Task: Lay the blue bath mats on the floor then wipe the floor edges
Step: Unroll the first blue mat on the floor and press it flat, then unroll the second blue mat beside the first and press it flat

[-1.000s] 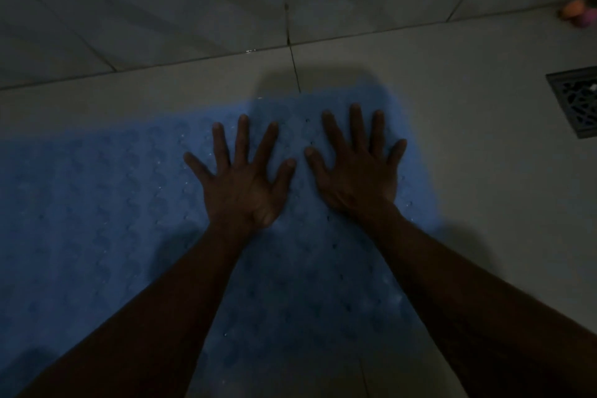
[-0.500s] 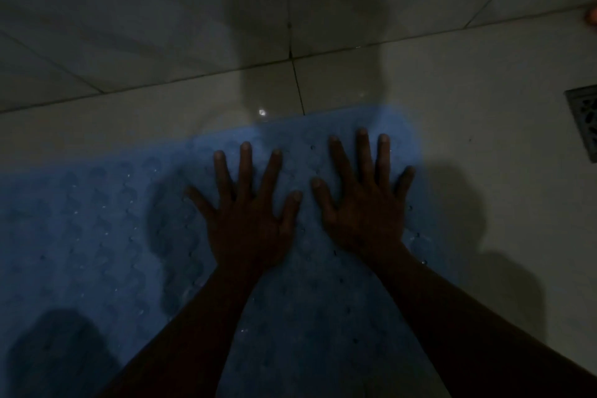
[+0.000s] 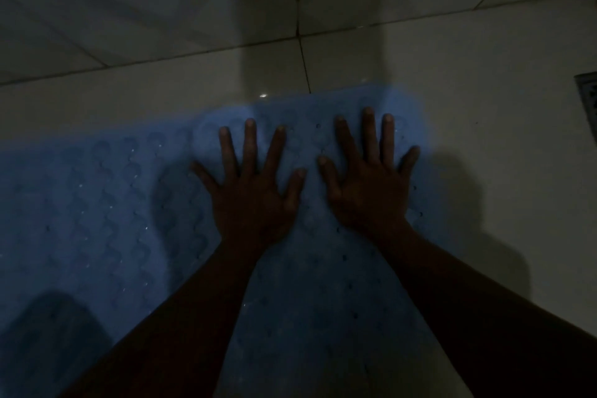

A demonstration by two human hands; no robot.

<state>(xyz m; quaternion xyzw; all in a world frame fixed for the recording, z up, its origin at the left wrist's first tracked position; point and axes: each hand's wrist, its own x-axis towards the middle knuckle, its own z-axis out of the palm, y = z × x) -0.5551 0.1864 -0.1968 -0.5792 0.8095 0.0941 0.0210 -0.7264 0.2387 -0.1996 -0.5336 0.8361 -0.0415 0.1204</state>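
Observation:
A blue bath mat [image 3: 97, 203] with a bumpy scalloped surface lies flat on the pale tiled floor [image 3: 500, 155], running from the left edge to its far right corner near the middle. My left hand [image 3: 252, 191] and my right hand [image 3: 368, 184] press palm-down on that corner side by side, fingers spread, holding nothing. The room is dim.
A tiled wall [image 3: 161, 3] rises along the far side, meeting the floor just beyond the mat's edge. A dark metal floor drain [image 3: 588, 94] sits at the right edge of view. Shadows fall on the mat at lower left and on the floor at right.
The view has tilted so the mat and both hands sit lower in frame and the drain has slid to the right edge. Both hands stay flat on the mat.

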